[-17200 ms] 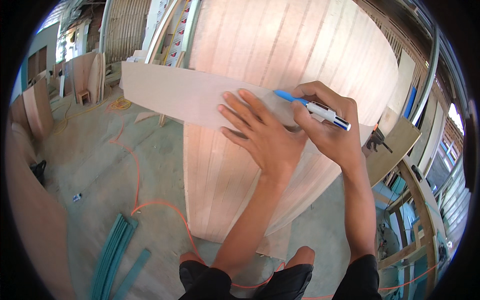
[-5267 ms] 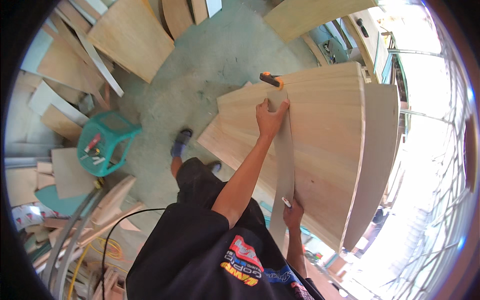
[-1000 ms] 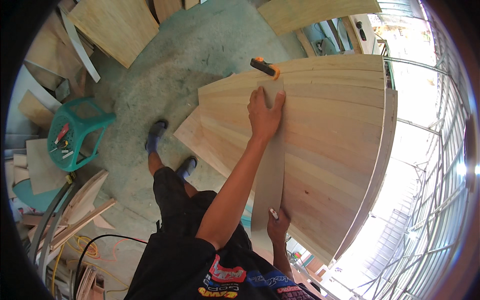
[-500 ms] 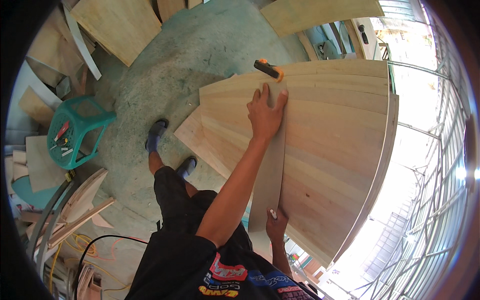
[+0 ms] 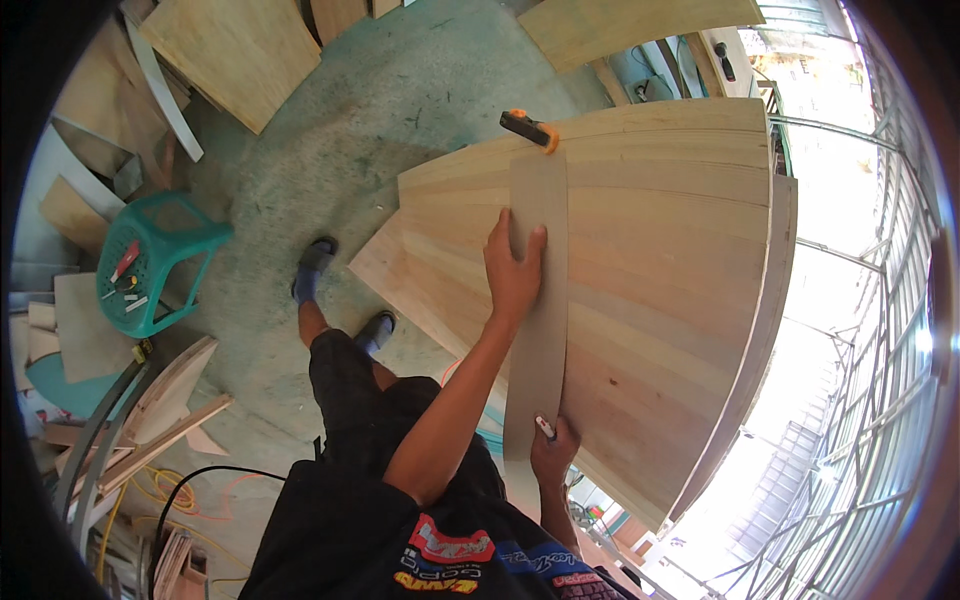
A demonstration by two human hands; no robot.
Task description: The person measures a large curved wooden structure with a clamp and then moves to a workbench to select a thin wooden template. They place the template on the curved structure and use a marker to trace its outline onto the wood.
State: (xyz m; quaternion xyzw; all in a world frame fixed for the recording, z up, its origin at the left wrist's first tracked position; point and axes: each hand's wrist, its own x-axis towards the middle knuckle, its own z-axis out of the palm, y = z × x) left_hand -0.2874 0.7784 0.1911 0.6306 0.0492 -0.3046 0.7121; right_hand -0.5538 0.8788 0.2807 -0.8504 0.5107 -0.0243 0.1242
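A long, flat grey-brown strip point(image 5: 543, 340) lies across a large pale wooden panel point(image 5: 650, 300), whose surface is made of joined boards. On the strip's left edge rests my left hand point(image 5: 513, 275), its thumb and fingers apart. Close to the strip's near end, at its right edge, my right hand point(image 5: 555, 450) is closed round a small white pen-like thing point(image 5: 545, 426). An orange and black clamp point(image 5: 530, 130) sits at the panel's far edge, just beyond the strip's far end.
A green plastic stool point(image 5: 150, 265) carrying small tools stands on the concrete floor at left. Wood offcuts point(image 5: 165, 400) and a yellow cable point(image 5: 165, 490) lie at lower left. Plywood sheets point(image 5: 235, 60) stand far left; another curved panel point(image 5: 640, 25) is at the back.
My left hand has slid nearer along the strip, away from the clamp, uncovering the strip's far end. My right hand stays near the strip's near end with the white thing.
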